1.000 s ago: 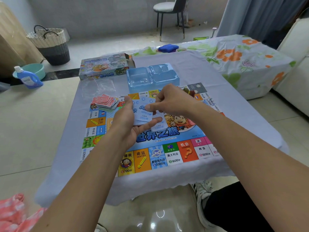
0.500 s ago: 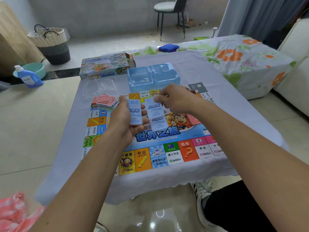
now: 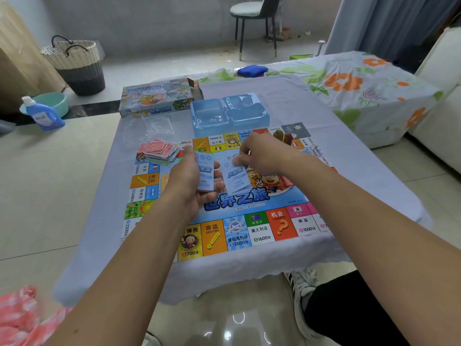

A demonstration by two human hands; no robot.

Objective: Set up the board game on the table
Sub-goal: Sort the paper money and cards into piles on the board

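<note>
Setup looks partway done: board point(image 3: 239, 221) lies unfolded on the table point(image 3: 299, 106), a red card pile point(image 3: 158, 151) sits loose at its far-left corner, the tray point(image 3: 228, 113) and box point(image 3: 157, 96) stand beyond its far edge, and the blue notes are not yet laid down. Left hand point(image 3: 185, 183) grips a stack of notes point(image 3: 205, 174) upright above board centre; right hand point(image 3: 264, 153) pinches one note point(image 3: 237, 179) by its top edge, just beside the stack, hands close but apart.
</note>
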